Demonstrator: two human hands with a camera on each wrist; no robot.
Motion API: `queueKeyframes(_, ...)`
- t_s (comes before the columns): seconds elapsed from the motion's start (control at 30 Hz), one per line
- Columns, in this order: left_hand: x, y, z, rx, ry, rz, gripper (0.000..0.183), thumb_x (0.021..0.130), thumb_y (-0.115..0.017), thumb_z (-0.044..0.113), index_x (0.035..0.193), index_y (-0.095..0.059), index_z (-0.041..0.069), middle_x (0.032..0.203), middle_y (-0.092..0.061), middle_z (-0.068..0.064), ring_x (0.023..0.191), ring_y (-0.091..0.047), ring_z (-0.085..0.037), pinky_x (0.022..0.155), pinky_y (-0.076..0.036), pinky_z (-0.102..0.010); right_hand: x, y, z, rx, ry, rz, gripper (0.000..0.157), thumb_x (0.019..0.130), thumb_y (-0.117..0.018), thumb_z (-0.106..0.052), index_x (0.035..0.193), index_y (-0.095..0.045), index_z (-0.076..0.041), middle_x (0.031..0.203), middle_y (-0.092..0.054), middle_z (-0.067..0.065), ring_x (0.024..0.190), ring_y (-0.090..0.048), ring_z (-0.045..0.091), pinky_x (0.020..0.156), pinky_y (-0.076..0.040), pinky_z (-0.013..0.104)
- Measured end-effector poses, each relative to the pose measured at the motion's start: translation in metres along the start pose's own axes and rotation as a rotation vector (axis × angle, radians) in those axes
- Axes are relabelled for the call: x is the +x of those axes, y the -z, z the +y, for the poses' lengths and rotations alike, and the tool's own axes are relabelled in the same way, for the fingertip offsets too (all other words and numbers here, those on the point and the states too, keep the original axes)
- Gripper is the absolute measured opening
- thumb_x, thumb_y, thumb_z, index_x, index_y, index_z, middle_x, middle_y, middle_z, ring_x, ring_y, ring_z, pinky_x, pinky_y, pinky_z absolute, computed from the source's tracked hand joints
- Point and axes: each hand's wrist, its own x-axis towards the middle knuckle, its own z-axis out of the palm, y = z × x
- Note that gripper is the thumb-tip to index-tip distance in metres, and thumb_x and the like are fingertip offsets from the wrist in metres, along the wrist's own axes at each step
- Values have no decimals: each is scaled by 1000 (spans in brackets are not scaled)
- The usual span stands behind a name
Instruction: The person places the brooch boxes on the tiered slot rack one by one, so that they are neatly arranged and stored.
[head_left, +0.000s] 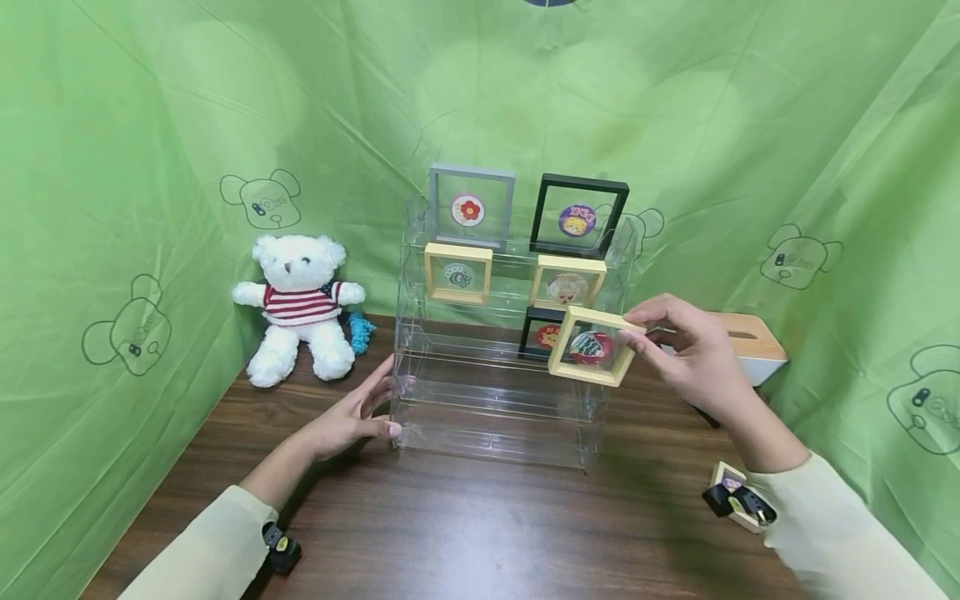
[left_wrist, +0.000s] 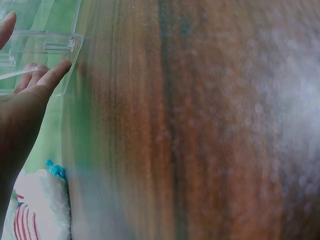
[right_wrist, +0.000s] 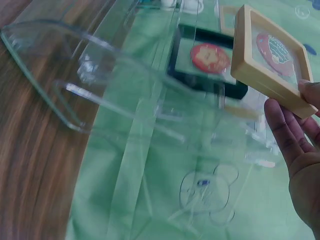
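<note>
A clear acrylic tiered stand [head_left: 491, 450] stands on the brown table. My left hand [head_left: 341, 427] touches its left side with fairly straight fingers, thumb near the lower front edge. My right hand [head_left: 693, 358] pinches the right side of a pale yellow display frame [head_left: 592, 347], whose round badge is red, green and white. That frame overlaps a black frame [right_wrist: 202, 55] with a red badge on the third tier. Above it, two pale yellow frames, left [head_left: 458, 276] and right [head_left: 567, 287], share the second tier. A grey frame [head_left: 468, 210] and another black frame [head_left: 577, 221] occupy the top.
To the left of the stand sits a white teddy bear [head_left: 298, 317] in a striped sweater, beside a blue scrunchie [head_left: 362, 332]. A box with a wooden lid [head_left: 753, 337] is behind my right hand. Another pale frame [head_left: 725, 475] lies by my right wrist. Green cloth surrounds the table.
</note>
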Motion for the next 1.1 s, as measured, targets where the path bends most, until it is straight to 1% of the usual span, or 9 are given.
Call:
queueKeyframes(0.1,0,0,-1,-8,-5,-2,119,101,-78,5,179,8,33,181,-7,-32,168,0,-59,129,-21,-79,10,-11,-4,-10,34,-11,36,84,-80,25,111,-77,1,108,-77,11,99,-73,-2,85,-66,18)
queueKeyframes(0.3,-1,0,-2,-11,-9,0,119,101,-78,4,179,7,34,181,-7,-32,168,0,-59,129,-21,-78,26,-35,-12,-43,95,-40,28,87,-84,16,109,-77,1,106,-78,10,98,-72,1,83,-67,20)
queueKeyframes(0.37,-1,0,-1,-2,-6,4,118,101,-78,5,179,6,35,181,-7,-31,168,-1,-59,129,-22,-78,31,-44,-14,-47,115,-40,26,88,-85,14,109,-77,0,105,-78,10,96,-72,3,82,-67,20)
queueKeyframes(0.57,-1,1,0,34,-2,20,117,101,-78,7,179,4,36,181,-9,-31,168,-5,-59,129,-26,-75,43,-72,-16,-73,218,-46,25,88,-86,12,107,-77,0,103,-78,11,89,-73,15,82,-64,16)
queueKeyframes(0.7,-1,1,-1,36,-6,20,117,101,-79,7,179,4,36,181,-8,-31,168,-5,-60,129,-28,-75,51,-92,-19,-122,274,-55,23,89,-87,8,107,-77,-1,104,-77,10,85,-73,17,74,-64,21)
queueKeyframes(0.8,-1,1,-1,37,-11,20,117,101,-79,6,179,4,36,181,-10,-31,168,-6,-60,128,-30,-75,56,-106,-22,-162,294,-62,20,92,-86,5,108,-75,-2,104,-76,10,82,-71,15,68,-64,26)
queueKeyframes(0.93,-1,1,-1,28,-9,19,117,101,-78,6,179,4,36,181,-10,-31,168,-6,-59,129,-28,-75,60,-123,-25,-213,296,-63,16,97,-83,2,109,-74,-2,107,-74,11,79,-68,15,64,-61,28)
queueKeyframes(1.0,-1,1,0,22,0,17,118,101,-78,6,179,5,34,182,-8,-31,168,-5,-59,129,-27,-74,61,-129,-26,-247,296,-49,15,98,-81,0,110,-73,-2,108,-73,11,79,-67,16,65,-60,28)
queueKeyframes(1.1,-1,0,1,14,16,16,118,101,-79,7,179,7,33,182,-4,-31,168,-2,-59,130,-26,-74,61,-138,-26,-310,303,-22,13,100,-81,-4,111,-73,-3,109,-72,11,85,-70,20,71,-63,30)
